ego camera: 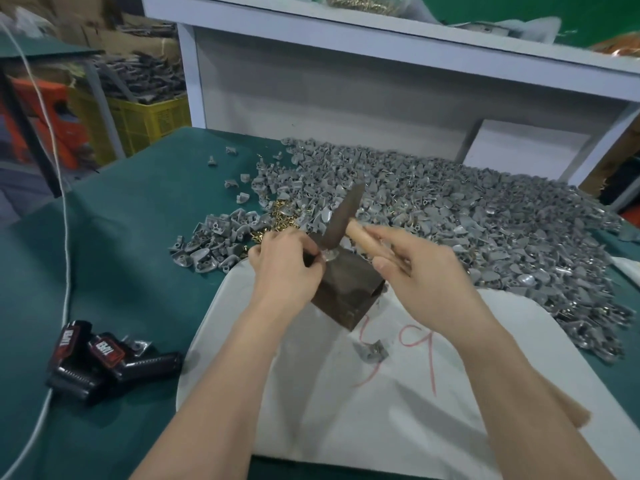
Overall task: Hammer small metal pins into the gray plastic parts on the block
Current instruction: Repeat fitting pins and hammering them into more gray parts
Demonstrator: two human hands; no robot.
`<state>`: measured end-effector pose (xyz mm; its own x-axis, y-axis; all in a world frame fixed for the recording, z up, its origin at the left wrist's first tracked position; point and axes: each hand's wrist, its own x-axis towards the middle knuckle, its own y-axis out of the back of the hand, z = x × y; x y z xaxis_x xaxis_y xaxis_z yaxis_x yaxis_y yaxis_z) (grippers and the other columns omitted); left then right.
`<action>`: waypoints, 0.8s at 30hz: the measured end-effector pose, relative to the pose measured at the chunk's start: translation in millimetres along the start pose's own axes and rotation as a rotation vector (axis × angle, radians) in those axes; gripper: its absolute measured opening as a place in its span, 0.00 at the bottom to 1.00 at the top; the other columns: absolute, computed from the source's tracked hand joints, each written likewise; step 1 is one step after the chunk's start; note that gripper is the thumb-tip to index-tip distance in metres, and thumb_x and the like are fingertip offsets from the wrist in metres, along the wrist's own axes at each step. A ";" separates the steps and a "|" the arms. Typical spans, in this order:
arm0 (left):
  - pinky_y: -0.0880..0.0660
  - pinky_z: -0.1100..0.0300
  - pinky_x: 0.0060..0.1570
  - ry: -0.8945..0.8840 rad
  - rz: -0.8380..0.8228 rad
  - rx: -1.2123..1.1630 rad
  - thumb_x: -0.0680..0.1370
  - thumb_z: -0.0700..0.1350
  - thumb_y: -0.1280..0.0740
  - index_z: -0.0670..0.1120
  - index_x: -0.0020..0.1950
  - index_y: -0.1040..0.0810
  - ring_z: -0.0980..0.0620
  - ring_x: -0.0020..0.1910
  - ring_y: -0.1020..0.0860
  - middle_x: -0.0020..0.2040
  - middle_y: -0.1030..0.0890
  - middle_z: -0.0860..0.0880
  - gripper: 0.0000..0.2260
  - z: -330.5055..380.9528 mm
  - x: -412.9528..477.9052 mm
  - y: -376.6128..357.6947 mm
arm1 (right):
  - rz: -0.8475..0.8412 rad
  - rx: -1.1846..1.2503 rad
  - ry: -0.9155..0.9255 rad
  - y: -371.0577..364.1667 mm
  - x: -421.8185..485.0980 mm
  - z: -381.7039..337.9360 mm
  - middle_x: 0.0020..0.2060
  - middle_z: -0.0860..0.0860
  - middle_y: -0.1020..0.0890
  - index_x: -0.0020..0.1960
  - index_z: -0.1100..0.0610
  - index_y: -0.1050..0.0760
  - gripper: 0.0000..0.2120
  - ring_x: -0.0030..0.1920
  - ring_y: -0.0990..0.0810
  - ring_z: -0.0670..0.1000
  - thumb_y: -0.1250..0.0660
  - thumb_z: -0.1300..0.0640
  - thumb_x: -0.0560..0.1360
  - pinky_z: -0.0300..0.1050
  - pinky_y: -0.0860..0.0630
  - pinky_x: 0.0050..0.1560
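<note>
A dark block [349, 289] stands on a white cloth [363, 393] in the middle of the green table. My left hand [287, 265] pinches a small gray plastic part [330, 253] on the block's top. My right hand [426, 275] grips the wooden handle of a hammer [341, 220], whose dark metal head is down over the part, blurred by motion. A pile of brass pins [280, 216] lies just beyond my left hand. The pin in the part is hidden by the hammer head.
A large heap of gray plastic parts [450, 216] covers the table behind and right of the block. One loose gray part [370, 351] lies on the cloth. Black devices [100, 362] with a white cord [65, 271] sit at left. A white shelf frame [346, 81] stands behind.
</note>
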<state>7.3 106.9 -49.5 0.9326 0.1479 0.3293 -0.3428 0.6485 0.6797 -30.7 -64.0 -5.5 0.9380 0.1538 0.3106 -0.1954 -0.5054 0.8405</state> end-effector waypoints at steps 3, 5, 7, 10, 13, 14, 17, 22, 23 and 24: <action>0.46 0.57 0.47 -0.010 0.005 0.004 0.75 0.46 0.32 0.54 0.38 0.25 0.50 0.52 0.32 0.44 0.25 0.55 0.06 0.3 -0.1 0.4 | 0.061 0.084 -0.151 -8.3 20.9 13.6 0.47 0.48 0.18 0.66 0.47 0.30 0.17 0.42 0.21 0.50 0.39 0.54 0.78 0.43 0.28 0.44; 0.45 0.56 0.48 -0.003 0.004 -0.006 0.75 0.47 0.32 0.54 0.39 0.23 0.49 0.53 0.31 0.44 0.25 0.55 0.05 0.4 -0.9 0.9 | 0.035 0.038 -0.307 -14.7 33.7 24.6 0.40 0.51 0.19 0.58 0.53 0.27 0.11 0.39 0.21 0.54 0.40 0.52 0.79 0.46 0.26 0.38; 0.45 0.56 0.48 0.004 -0.003 0.003 0.75 0.48 0.32 0.53 0.42 0.20 0.49 0.54 0.31 0.45 0.25 0.56 0.03 0.1 -1.3 1.6 | -0.021 -0.016 -0.387 -19.0 39.3 34.2 0.32 0.48 0.22 0.47 0.54 0.26 0.10 0.34 0.23 0.53 0.41 0.49 0.79 0.42 0.33 0.30; 0.46 0.56 0.49 0.014 -0.010 0.005 0.76 0.48 0.32 0.52 0.44 0.19 0.49 0.55 0.31 0.45 0.26 0.56 0.03 -0.3 -0.6 1.5 | -0.076 -0.023 -0.424 -25.2 38.5 41.8 0.30 0.46 0.23 0.46 0.53 0.24 0.11 0.29 0.26 0.46 0.39 0.47 0.78 0.37 0.35 0.27; 0.46 0.56 0.49 0.028 -0.011 -0.003 0.77 0.48 0.33 0.52 0.45 0.19 0.49 0.56 0.32 0.46 0.27 0.56 0.04 0.7 0.0 1.4 | -0.036 -0.097 -0.403 -30.4 38.7 40.6 0.42 0.50 0.21 0.54 0.53 0.23 0.14 0.43 0.22 0.50 0.37 0.44 0.77 0.44 0.26 0.41; 0.46 0.56 0.49 0.030 -0.010 -0.010 0.77 0.48 0.33 0.52 0.45 0.19 0.49 0.56 0.32 0.46 0.27 0.56 0.04 1.0 0.1 1.3 | 0.021 -0.124 -0.352 -30.7 39.5 37.6 0.48 0.51 0.22 0.57 0.52 0.24 0.15 0.48 0.23 0.52 0.37 0.44 0.76 0.47 0.25 0.49; 0.44 0.56 0.49 0.013 0.007 -0.042 0.77 0.47 0.33 0.52 0.45 0.19 0.49 0.56 0.30 0.47 0.24 0.56 0.04 2.2 0.0 1.8 | 0.041 0.040 -0.081 -30.2 43.8 12.6 0.50 0.48 0.23 0.60 0.48 0.24 0.15 0.48 0.24 0.47 0.33 0.48 0.74 0.44 0.27 0.53; 0.39 0.55 0.60 0.011 0.091 -0.131 0.77 0.46 0.35 0.51 0.53 0.19 0.50 0.61 0.30 0.58 0.24 0.55 0.07 1.4 1.2 6.0 | 0.006 0.185 -0.025 -37.0 68.3 -10.1 0.43 0.42 0.19 0.51 0.51 0.20 0.06 0.41 0.25 0.36 0.33 0.56 0.75 0.27 0.32 0.42; 0.39 0.55 0.63 0.048 0.145 -0.202 0.78 0.46 0.35 0.51 0.55 0.20 0.51 0.62 0.31 0.60 0.25 0.55 0.08 0.8 2.2 8.7 | 0.145 0.227 -0.104 -32.3 78.6 -7.8 0.46 0.44 0.19 0.53 0.52 0.21 0.07 0.41 0.25 0.36 0.34 0.57 0.76 0.24 0.33 0.39; 0.38 0.54 0.65 0.096 0.213 -0.300 0.78 0.46 0.36 0.51 0.56 0.20 0.52 0.63 0.31 0.60 0.27 0.54 0.08 0.4 3.1 12.1 | 0.277 0.264 -0.198 -26.4 89.1 -3.7 0.50 0.46 0.19 0.57 0.52 0.23 0.10 0.42 0.26 0.36 0.35 0.58 0.77 0.22 0.32 0.38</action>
<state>6.0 114.8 -40.0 0.8551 0.3628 0.3703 -0.4951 0.7835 0.3756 56.9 -33.8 1.6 0.9023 -0.1715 0.3956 -0.3919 -0.7085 0.5868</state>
